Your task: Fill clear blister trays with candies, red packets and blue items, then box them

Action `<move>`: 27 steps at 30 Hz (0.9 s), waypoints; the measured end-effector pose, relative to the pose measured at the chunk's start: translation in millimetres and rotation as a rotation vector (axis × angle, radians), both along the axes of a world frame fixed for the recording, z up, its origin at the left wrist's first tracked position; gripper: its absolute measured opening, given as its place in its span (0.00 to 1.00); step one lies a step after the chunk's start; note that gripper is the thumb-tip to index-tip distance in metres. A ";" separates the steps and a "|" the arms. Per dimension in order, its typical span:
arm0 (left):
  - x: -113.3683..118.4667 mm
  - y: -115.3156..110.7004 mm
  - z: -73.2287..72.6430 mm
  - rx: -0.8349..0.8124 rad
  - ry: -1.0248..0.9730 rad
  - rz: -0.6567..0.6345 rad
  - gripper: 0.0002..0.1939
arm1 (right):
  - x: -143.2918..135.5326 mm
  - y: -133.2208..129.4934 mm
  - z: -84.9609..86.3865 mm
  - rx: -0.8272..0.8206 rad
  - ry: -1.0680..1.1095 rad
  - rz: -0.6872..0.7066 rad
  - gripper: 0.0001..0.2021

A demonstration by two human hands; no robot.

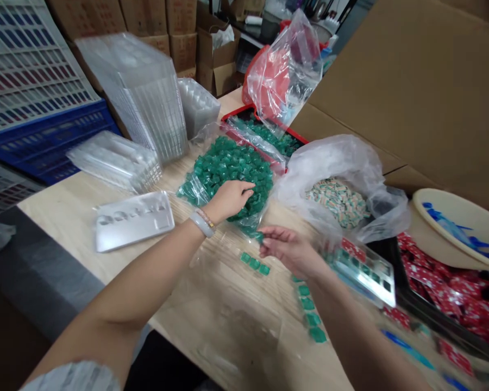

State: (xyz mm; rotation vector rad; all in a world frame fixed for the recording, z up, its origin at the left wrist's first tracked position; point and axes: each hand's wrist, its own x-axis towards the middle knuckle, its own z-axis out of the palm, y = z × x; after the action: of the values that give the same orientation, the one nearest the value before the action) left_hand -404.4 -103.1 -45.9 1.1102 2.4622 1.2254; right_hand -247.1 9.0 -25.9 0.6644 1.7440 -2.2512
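Green pieces: small, squarish, translucent, glossy, heaped in a loose pile (224,163) on clear plastic film, toward the bench's far edge. Left hand (228,200) reaches over the pile's near side, thumb and finger close; can't tell if the grip is clamped on anything. Right hand (289,250) has its grip clamped on one green piece (259,237), just nearer than the pile. Short row of three green squares (254,263) lies mid-bench, near the right hand; longer green line (308,304) runs beside the right forearm toward the near edge.

Bench (228,320): pale wood grain. White molded tray (134,222) near left corner, clear plastic trays (118,157) behind it, tall tray stack (146,98) at far left edge. Red-rimmed tray (281,138) with more green pieces behind the pile. Open plastic bag (334,155) right of the pile, with striped pieces (338,203). Nearer, clear molded pack (367,274) holds red and green items. Right side: black tray (415,290) of red packets (452,298), cream basin (427,203) with blue items over it.

Room: stacked cartons (150,19) behind, white crate (28,60) and blue crate (61,141) left, big cardboard panel (424,98) right. Edges blurred.
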 end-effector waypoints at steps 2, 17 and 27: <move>1.3 1.5 2.3 -0.013 0.033 0.016 0.13 | 5.5 -10.9 -15.7 0.082 -0.030 0.013 0.15; 88.9 -61.1 -6.5 0.150 -1.044 -0.018 0.13 | 25.6 -38.6 -35.4 0.614 0.232 0.000 0.09; 110.2 -67.3 -21.2 0.133 -0.889 0.112 0.11 | 34.3 -54.0 -23.2 1.008 0.389 0.218 0.07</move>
State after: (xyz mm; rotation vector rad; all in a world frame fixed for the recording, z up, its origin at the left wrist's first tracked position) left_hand -294.2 -170.4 -67.1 0.3040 1.7801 1.4965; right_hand -212.8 -45.0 -49.1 0.1351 2.9622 -1.2903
